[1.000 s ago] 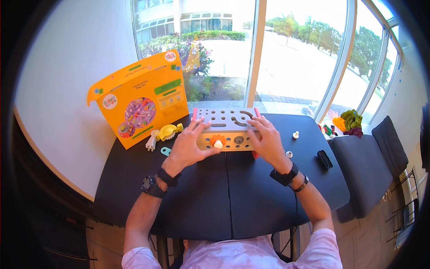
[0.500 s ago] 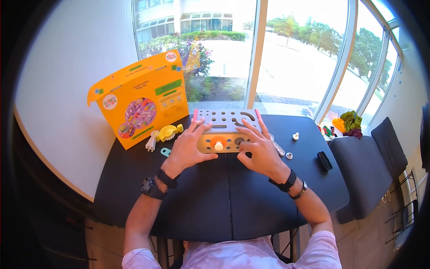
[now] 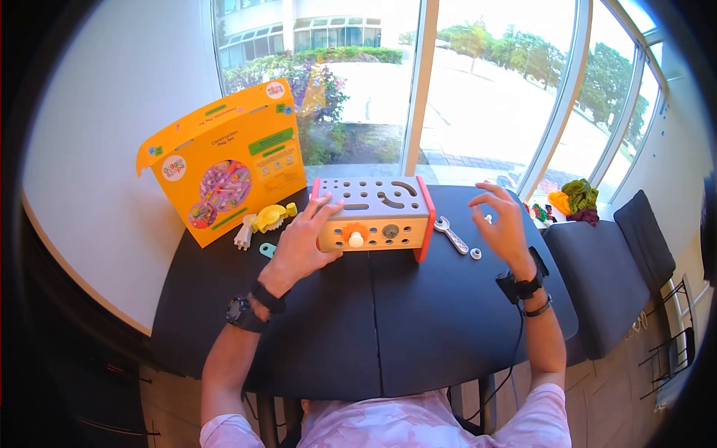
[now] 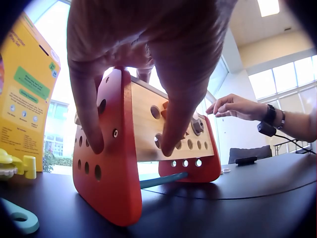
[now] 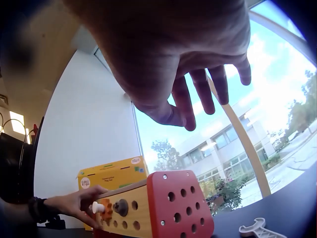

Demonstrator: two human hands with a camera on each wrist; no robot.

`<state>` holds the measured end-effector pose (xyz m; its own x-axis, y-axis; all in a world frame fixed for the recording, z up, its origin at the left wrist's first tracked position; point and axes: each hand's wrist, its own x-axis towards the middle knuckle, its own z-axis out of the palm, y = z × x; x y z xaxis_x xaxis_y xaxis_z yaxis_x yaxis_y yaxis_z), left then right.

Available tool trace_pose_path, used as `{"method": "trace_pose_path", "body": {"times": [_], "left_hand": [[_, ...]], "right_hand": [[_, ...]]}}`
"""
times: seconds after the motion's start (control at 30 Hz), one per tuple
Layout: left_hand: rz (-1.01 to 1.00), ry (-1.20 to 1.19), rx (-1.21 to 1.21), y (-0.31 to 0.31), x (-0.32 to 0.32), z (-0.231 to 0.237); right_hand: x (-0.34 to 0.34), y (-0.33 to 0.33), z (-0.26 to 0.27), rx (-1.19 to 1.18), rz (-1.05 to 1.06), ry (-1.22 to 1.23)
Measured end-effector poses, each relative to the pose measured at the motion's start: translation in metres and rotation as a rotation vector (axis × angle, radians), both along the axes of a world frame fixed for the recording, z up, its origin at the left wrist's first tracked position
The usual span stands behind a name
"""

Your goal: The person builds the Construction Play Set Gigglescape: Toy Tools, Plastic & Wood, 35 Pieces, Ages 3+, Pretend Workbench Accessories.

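Observation:
A toy workbench (image 3: 372, 200) with a grey slotted top, wooden front and red end panels stands on the black table. My left hand (image 3: 300, 240) grips its left end, the thumb on the wooden front and fingers over the top and red panel (image 4: 111, 163). On the front sit an orange gear with a white bolt (image 3: 356, 240) through it and a dark grey nut-like piece (image 3: 390, 231). Off to the right, my right hand (image 3: 502, 224) hovers over the table, fingers loosely bent and holding nothing. A grey toy wrench (image 3: 452, 238) lies between it and the workbench.
A white nut (image 3: 476, 254) lies near the wrench. Left of the workbench are a yellow toy piece (image 3: 270, 218), white pieces (image 3: 243, 234) and a teal strip (image 3: 267, 250). A large yellow box (image 3: 224, 153) stands behind them. Windows rise beyond the table.
My right hand has left the workbench's right side and moved out to the right, uncovering the red end panel and the wrench. The left hand keeps its grip.

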<state>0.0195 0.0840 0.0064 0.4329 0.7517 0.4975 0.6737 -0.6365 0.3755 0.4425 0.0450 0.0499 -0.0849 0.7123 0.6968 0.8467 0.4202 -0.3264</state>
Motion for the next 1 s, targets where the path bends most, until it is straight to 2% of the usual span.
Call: {"method": "trace_pose_path", "body": {"times": [0.2, 0.5, 0.6, 0.8, 0.9, 1.0], "left_hand": [[0.02, 0.011, -0.052, 0.0, 0.0, 0.0], [0.019, 0.023, -0.063, -0.007, -0.002, 0.003], [0.016, 0.029, -0.026, -0.011, -0.004, 0.001], [0.002, 0.036, 0.006, -0.013, -0.005, 0.001], [0.006, 0.039, 0.019, -0.013, -0.005, 0.0], [-0.001, 0.034, 0.009, -0.014, -0.006, 0.001]], "right_hand": [[0.056, 0.004, -0.01, 0.018, -0.05, 0.003], [0.096, 0.022, -0.051, -0.226, -0.183, 0.018], [0.107, 0.035, -0.069, -0.259, -0.155, -0.046], [0.117, 0.066, -0.102, -0.291, -0.24, -0.322], [0.128, 0.084, -0.119, -0.218, -0.254, -0.534], [0.127, 0.098, -0.116, -0.418, -0.341, -0.677]]}}
